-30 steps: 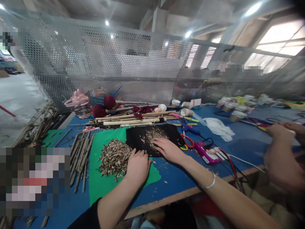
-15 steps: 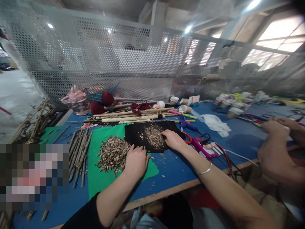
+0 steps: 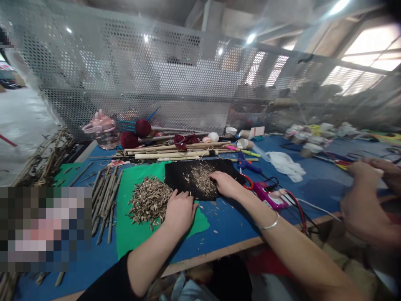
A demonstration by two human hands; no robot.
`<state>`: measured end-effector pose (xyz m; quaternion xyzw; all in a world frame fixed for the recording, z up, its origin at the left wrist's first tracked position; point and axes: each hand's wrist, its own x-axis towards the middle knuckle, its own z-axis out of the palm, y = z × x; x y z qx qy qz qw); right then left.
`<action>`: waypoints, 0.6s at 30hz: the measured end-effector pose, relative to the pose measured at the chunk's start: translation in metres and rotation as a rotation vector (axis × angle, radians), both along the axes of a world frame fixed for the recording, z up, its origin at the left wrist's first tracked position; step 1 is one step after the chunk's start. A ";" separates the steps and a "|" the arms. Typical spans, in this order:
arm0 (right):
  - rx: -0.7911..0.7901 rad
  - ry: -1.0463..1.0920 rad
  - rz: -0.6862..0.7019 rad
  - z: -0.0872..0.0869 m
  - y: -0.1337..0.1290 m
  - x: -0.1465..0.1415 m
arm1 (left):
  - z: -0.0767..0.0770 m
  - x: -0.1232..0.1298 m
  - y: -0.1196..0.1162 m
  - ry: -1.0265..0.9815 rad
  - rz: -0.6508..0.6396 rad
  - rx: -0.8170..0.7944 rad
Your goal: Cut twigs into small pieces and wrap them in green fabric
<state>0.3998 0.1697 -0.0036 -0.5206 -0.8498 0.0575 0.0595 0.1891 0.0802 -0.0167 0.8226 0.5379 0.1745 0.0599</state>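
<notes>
My left hand (image 3: pixel 181 211) lies over the right edge of a heap of short chopped twig pieces (image 3: pixel 150 198) on green cloth (image 3: pixel 123 234). Its fingers are stretched out and rest flat, holding nothing that I can see. On black cloth (image 3: pixel 175 173) to the right is a thinner spread of finer, paler wood chips (image 3: pixel 203 179). My right hand (image 3: pixel 223 183), with a silver bangle at the wrist, reaches into the right side of these chips. Its fingers are curled together, and whatever is at their tips is hidden.
Long twigs (image 3: pixel 106 196) lie left of the green cloth. Behind are bamboo sticks (image 3: pixel 175 154), dark red yarn balls (image 3: pixel 143 128) and a blue glue gun (image 3: pixel 246 162). A purple power strip (image 3: pixel 271 196) with cables sits right. Another person's hands (image 3: pixel 363 179) are at far right.
The fingers of my right hand have shifted slightly left over the wood chips. My left hand stays in place on the heap's edge. The view has tilted a little.
</notes>
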 end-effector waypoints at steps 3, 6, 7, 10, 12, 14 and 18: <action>0.000 0.046 -0.044 0.006 -0.007 0.002 | 0.000 0.000 0.000 -0.004 -0.002 -0.001; -0.033 -0.010 -0.165 0.005 -0.009 0.011 | -0.002 0.000 0.000 -0.015 -0.002 -0.004; -0.047 -0.034 -0.189 0.004 -0.009 0.014 | -0.002 0.000 0.001 -0.019 -0.001 -0.004; -0.057 -0.066 -0.196 0.004 -0.009 0.011 | -0.003 0.000 0.001 -0.021 -0.001 0.001; -0.055 -0.039 -0.162 0.006 -0.010 0.003 | -0.003 0.000 0.001 -0.012 -0.005 0.005; -0.050 0.038 -0.120 0.009 -0.010 -0.006 | -0.003 0.000 0.001 -0.005 -0.007 0.004; 0.011 0.166 -0.141 0.010 -0.007 -0.012 | -0.002 0.000 0.001 -0.003 -0.006 0.000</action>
